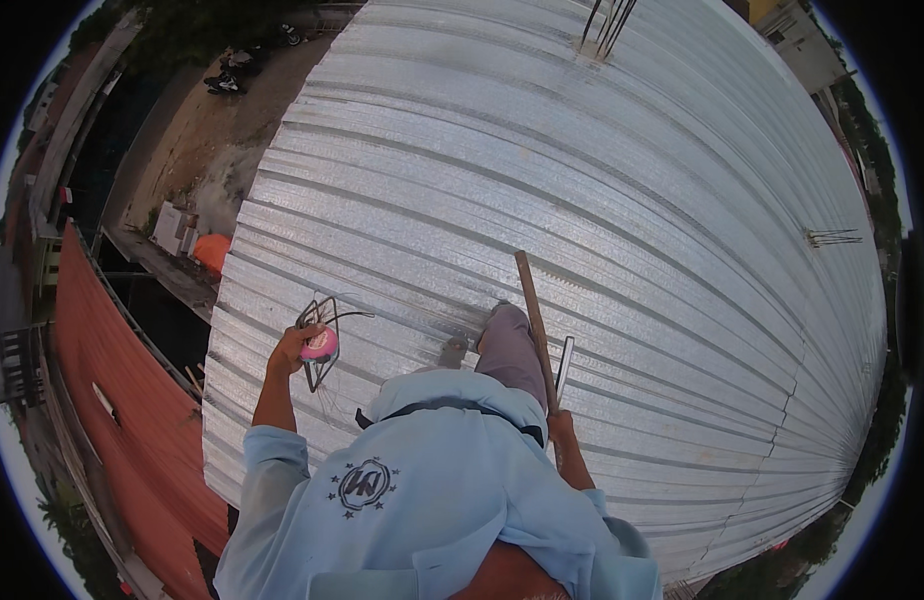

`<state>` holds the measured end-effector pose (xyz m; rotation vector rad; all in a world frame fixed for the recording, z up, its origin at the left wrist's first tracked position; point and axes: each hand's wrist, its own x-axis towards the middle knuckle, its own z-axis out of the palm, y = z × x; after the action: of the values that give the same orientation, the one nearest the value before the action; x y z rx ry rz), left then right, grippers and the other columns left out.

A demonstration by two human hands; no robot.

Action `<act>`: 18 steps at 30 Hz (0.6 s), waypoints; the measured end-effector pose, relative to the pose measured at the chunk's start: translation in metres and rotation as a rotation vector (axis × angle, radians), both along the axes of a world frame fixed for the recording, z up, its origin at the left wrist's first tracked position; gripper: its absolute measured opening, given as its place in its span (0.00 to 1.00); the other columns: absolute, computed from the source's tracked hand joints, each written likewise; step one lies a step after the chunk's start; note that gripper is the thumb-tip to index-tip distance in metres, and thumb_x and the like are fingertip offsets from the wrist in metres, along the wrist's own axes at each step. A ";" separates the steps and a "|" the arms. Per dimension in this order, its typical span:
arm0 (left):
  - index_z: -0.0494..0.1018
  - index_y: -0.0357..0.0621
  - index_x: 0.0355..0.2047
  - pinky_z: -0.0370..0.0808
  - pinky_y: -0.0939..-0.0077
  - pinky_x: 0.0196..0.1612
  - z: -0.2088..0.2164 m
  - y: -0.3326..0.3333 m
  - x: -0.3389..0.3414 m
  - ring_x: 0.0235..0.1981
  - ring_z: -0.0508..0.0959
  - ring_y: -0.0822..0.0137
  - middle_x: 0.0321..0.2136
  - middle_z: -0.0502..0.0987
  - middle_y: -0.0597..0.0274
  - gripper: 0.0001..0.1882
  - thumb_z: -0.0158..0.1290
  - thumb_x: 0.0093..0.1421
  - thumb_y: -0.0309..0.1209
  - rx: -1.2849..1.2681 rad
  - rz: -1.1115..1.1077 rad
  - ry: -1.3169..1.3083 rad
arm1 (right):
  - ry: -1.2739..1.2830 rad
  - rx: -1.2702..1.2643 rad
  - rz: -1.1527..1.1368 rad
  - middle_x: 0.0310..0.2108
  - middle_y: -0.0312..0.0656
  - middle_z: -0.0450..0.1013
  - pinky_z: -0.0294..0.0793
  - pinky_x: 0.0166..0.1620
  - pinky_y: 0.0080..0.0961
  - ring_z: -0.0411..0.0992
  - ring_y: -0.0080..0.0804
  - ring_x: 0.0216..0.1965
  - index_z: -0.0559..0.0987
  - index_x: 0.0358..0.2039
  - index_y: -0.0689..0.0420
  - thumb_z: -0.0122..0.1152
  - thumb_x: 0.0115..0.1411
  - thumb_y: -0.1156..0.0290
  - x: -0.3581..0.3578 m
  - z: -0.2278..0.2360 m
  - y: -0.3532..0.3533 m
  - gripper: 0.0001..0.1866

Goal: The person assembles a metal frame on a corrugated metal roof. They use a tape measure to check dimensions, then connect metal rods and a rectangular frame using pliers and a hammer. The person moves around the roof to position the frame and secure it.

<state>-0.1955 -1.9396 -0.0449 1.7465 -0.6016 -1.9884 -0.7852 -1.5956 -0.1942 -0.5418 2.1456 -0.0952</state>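
My left hand (290,350), out to the left over the metal roof, is closed around a round pink object (320,346) whose kind I cannot make out. Bent dark metal rods (325,378) form a loop around it in the same grip. Low by my right thigh, my right hand (561,427) is wrapped around a long brown bar (534,310) that points forward. Close beside the bar is a shiny silver strip (565,365); whether the hand also grips it is hidden. My shoes (456,350) are on the roof sheets.
Ribbed silver roofing (462,190) spreads all around me, its left edge dropping to a dirt yard (197,150) with parked motorcycles (225,84). Upright rebar stubs (607,30) stick up at the far side, more rebar (832,238) at the right. A red roof (112,410) is lower left.
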 end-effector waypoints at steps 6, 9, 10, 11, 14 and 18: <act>0.77 0.34 0.42 0.81 0.67 0.37 0.002 -0.145 -0.070 0.31 0.82 0.66 0.33 0.82 0.58 0.17 0.63 0.61 0.36 0.019 0.006 -0.076 | -0.160 -0.008 -0.231 0.28 0.61 0.79 0.79 0.30 0.43 0.82 0.52 0.32 0.79 0.31 0.75 0.62 0.53 0.69 -0.065 0.011 -0.167 0.16; 0.78 0.33 0.42 0.82 0.67 0.39 -0.011 -0.200 -0.113 0.33 0.83 0.65 0.35 0.82 0.57 0.17 0.63 0.60 0.35 0.082 0.099 -0.093 | -0.161 0.012 -0.202 0.28 0.60 0.79 0.79 0.29 0.43 0.82 0.51 0.31 0.79 0.30 0.75 0.63 0.52 0.70 -0.118 0.009 -0.265 0.16; 0.78 0.33 0.42 0.81 0.68 0.39 -0.014 -0.220 -0.130 0.33 0.83 0.65 0.35 0.82 0.57 0.18 0.65 0.58 0.34 0.122 0.149 -0.061 | -0.139 0.017 -0.174 0.28 0.60 0.79 0.79 0.28 0.43 0.82 0.51 0.31 0.79 0.30 0.75 0.63 0.52 0.70 -0.139 0.009 -0.298 0.16; 0.78 0.33 0.42 0.81 0.69 0.38 -0.013 -0.238 -0.139 0.33 0.83 0.65 0.35 0.83 0.57 0.18 0.66 0.57 0.34 0.166 0.190 -0.041 | -0.107 0.026 -0.147 0.28 0.60 0.79 0.79 0.28 0.43 0.82 0.51 0.30 0.79 0.30 0.75 0.63 0.52 0.70 -0.159 0.010 -0.329 0.16; 0.77 0.36 0.42 0.81 0.69 0.40 -0.007 -0.284 -0.166 0.35 0.83 0.65 0.37 0.82 0.58 0.15 0.60 0.62 0.35 0.194 0.210 -0.064 | -0.027 0.077 -0.034 0.27 0.59 0.79 0.78 0.26 0.43 0.82 0.50 0.29 0.79 0.30 0.76 0.64 0.51 0.71 -0.233 0.023 -0.435 0.16; 0.75 0.39 0.43 0.81 0.70 0.41 0.007 -0.374 -0.232 0.34 0.82 0.67 0.36 0.81 0.60 0.14 0.57 0.65 0.37 0.254 0.202 0.087 | -0.157 0.039 -0.066 0.22 0.57 0.77 0.78 0.23 0.39 0.81 0.44 0.23 0.77 0.25 0.74 0.69 0.45 0.74 -0.335 0.030 -0.585 0.14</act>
<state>-0.4272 -2.3137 -0.0376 1.7713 -0.1412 -2.0547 -1.1203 -2.1803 -0.1638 -0.4264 2.0084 -0.1282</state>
